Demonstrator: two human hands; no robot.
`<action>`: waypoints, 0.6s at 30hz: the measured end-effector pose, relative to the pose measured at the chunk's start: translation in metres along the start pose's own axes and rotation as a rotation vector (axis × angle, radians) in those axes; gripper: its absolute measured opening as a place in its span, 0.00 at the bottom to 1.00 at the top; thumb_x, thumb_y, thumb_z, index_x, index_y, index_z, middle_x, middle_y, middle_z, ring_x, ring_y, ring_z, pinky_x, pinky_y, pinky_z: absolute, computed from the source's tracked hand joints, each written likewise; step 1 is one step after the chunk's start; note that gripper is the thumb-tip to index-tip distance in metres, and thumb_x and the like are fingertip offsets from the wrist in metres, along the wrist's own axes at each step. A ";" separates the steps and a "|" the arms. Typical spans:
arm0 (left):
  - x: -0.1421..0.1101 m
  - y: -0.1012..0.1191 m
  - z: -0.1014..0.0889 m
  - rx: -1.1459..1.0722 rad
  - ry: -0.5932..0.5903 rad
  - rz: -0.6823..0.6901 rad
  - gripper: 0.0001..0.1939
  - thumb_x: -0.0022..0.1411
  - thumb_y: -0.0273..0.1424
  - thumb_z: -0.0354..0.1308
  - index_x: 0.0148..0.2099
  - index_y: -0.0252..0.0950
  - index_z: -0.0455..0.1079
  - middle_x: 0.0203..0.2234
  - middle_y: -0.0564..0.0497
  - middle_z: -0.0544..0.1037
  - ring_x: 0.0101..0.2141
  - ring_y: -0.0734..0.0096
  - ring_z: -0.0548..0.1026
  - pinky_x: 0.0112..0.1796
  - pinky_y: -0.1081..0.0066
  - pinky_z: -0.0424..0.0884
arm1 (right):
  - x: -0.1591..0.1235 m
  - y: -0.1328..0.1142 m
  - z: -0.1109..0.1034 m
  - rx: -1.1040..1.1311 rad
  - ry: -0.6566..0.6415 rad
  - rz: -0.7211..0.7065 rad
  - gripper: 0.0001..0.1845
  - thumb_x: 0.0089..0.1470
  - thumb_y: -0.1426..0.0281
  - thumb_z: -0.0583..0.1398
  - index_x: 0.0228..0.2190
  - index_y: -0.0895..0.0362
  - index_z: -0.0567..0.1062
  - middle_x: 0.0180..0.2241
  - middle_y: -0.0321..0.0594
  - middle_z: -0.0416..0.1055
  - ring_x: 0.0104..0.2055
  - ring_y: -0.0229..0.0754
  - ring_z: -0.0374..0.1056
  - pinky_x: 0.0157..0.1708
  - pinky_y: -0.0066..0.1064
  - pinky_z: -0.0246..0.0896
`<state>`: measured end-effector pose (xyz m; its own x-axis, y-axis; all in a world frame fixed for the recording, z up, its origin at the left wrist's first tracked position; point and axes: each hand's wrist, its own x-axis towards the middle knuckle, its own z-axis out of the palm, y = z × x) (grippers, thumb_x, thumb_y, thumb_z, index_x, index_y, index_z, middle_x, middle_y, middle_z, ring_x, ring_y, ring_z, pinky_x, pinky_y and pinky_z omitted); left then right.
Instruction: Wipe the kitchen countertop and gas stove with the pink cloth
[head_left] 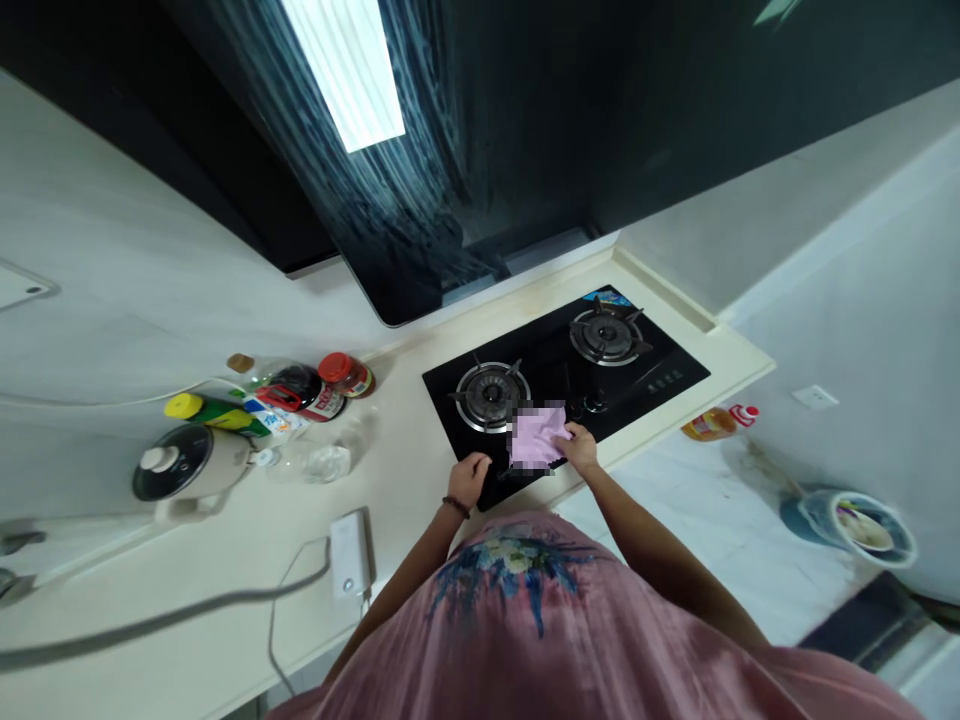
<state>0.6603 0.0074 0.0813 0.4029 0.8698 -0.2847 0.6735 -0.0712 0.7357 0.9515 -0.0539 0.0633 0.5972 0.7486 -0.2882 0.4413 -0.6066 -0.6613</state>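
Note:
My right hand [580, 449] pinches the right side of a pink cloth [534, 440], which spreads over the front part of a black glass gas cooktop [540, 375]. Part of the cloth is pixelated. Curled at the cooktop's front left corner is my left hand [469, 481], with a dark bracelet at its wrist; whether anything is inside its fingers is hidden. Just behind the cloth sits the left burner [493, 395] with its pan support. The right burner [606, 332] is farther back, and a control knob [595, 403] shows between the burners, right of the cloth.
Low overhead hangs a dark range hood [480, 190] with streaks on its surface. Left along the counter stand a lidded pot [191, 465], a red-capped jar [347, 374], several bottles and a white box [349, 556] with a cord. An oil bottle [712, 424] and a bucket [806, 520] are at right.

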 end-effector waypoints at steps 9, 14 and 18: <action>0.012 0.042 -0.004 -0.271 -0.089 0.450 0.55 0.54 0.32 0.76 0.80 0.39 0.56 0.74 0.39 0.64 0.73 0.49 0.61 0.72 0.50 0.58 | -0.049 -0.035 -0.032 0.496 -0.745 -0.272 0.13 0.40 0.65 0.70 0.31 0.54 0.78 0.28 0.29 0.73 0.31 0.36 0.66 0.35 0.28 0.60; 0.004 0.041 -0.022 -0.271 -0.223 0.287 0.28 0.54 0.31 0.76 0.57 0.36 0.80 0.49 0.45 0.85 0.50 0.58 0.82 0.56 0.61 0.76 | -0.047 -0.070 -0.040 0.394 -0.791 -0.312 0.13 0.40 0.68 0.68 0.33 0.54 0.82 0.27 0.28 0.74 0.30 0.35 0.65 0.33 0.26 0.58; -0.010 0.039 -0.047 -0.250 0.016 0.200 0.07 0.60 0.31 0.70 0.41 0.37 0.80 0.39 0.48 0.85 0.42 0.64 0.81 0.49 0.66 0.77 | -0.040 -0.093 -0.046 0.387 -0.657 -0.429 0.10 0.45 0.68 0.67 0.33 0.55 0.83 0.27 0.30 0.76 0.30 0.35 0.67 0.32 0.27 0.58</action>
<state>0.6536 0.0193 0.1419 0.5010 0.8583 -0.1109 0.4080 -0.1212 0.9049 0.9172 -0.0393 0.1682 -0.1278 0.9666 -0.2221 0.2101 -0.1924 -0.9585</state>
